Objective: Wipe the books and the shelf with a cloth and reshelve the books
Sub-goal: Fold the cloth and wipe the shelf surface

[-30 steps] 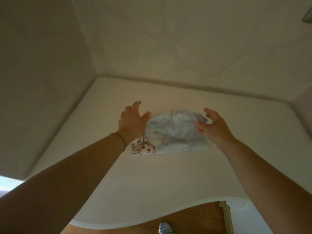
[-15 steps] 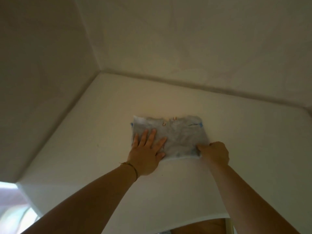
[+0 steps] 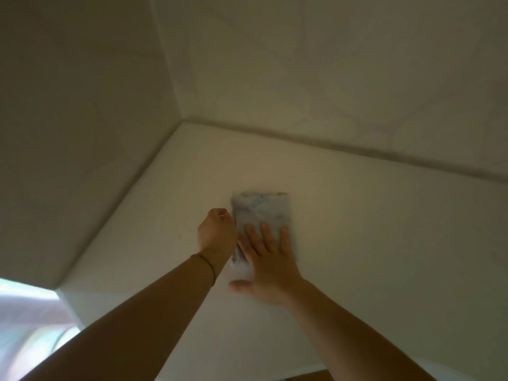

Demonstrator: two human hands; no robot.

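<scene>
Soft, fuzzy pale grey-blue cloth with faint blue marks, matt, lying on a smooth matt off-white shelf, matt cream back panel at 12 o'clock, thin dark cord bracelet, strip of brown wood floor at 6 o'clock

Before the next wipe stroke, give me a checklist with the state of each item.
1. Cloth lies folded on the shelf: ok.
2. Right hand pressing flat on the cloth: ok.
3. Left hand at the cloth's left edge, fingers curled; actually gripping it: cannot tell.
4. Shelf surface around the cloth free of books: ok.
5. Dust left on the shelf: cannot tell, light is dim.
</scene>
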